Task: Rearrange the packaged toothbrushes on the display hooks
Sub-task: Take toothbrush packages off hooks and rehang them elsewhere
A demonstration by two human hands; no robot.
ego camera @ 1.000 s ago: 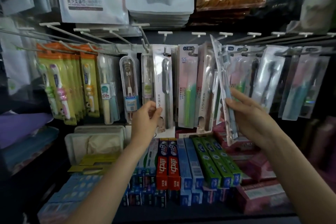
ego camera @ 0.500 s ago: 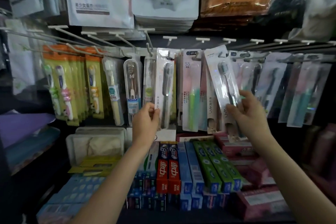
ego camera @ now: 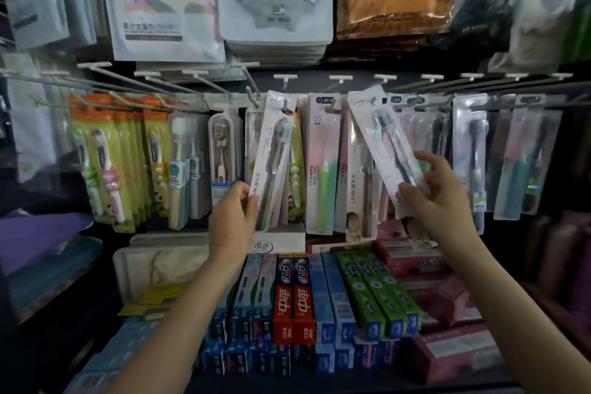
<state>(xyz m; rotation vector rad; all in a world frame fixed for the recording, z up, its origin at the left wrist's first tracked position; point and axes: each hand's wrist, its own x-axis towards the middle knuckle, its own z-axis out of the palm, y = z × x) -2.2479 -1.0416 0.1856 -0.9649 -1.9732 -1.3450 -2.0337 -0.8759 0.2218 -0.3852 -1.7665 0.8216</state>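
— Where are the hands?

— Both arms reach up and forward from the bottom edge. The left hand (ego camera: 235, 211) sits a little toward 9 o'clock of centre, wrist straight, thumb and fingers pinching the lower left edge of a white toothbrush pack (ego camera: 271, 157).

— Is that pack on a hook?

— Its top sits at a hook (ego camera: 285, 105) at about 12 o'clock of the hand, and the pack leans, bottom swung toward 7 o'clock. Whether the hook passes through the hang hole, I cannot tell.

— And the right hand?

— The right hand (ego camera: 438, 198) is at 3 o'clock of centre, palm turned inward. Its thumb presses on the front of a second white toothbrush pack (ego camera: 382, 147) near the lower end, and the fingers curl behind it, so it holds that pack firmly.

— How does that one lie?

— Tilted, top toward 11 o'clock, bottom toward 5 o'clock, in front of the hanging pink and clear packs (ego camera: 323, 163). Its top reaches the hook row; I cannot tell whether it hangs there.

— Below them?

— Toothpaste boxes (ego camera: 294, 301) stacked on the shelf at 6 o'clock.
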